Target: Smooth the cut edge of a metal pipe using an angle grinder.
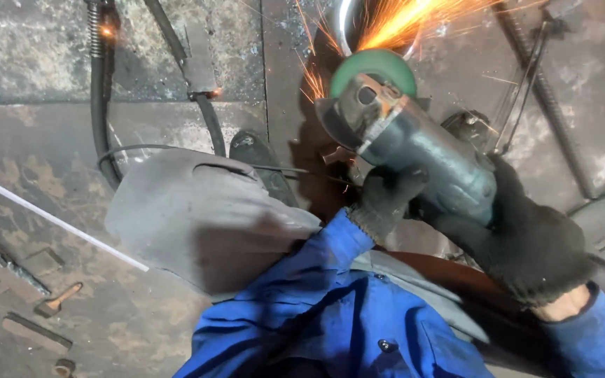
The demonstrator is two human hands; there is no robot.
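head view, steeply down, close

The stained, grey concrete floor [29, 140] carries thick black rubber hoses [103, 105] and a thin white rod [50, 218]. Small rusty metal offcuts [36, 332] lie at left, and a ribbed steel reinforcing bar [554, 105] at right.

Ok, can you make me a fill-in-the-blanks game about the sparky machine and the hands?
1. Both hands wear dark ____.
2. The grinder has a round ____ disc.
3. Bright orange ____ fly from the disc.
4. The person's sleeves are ____.

Missing words: gloves; green; sparks; blue
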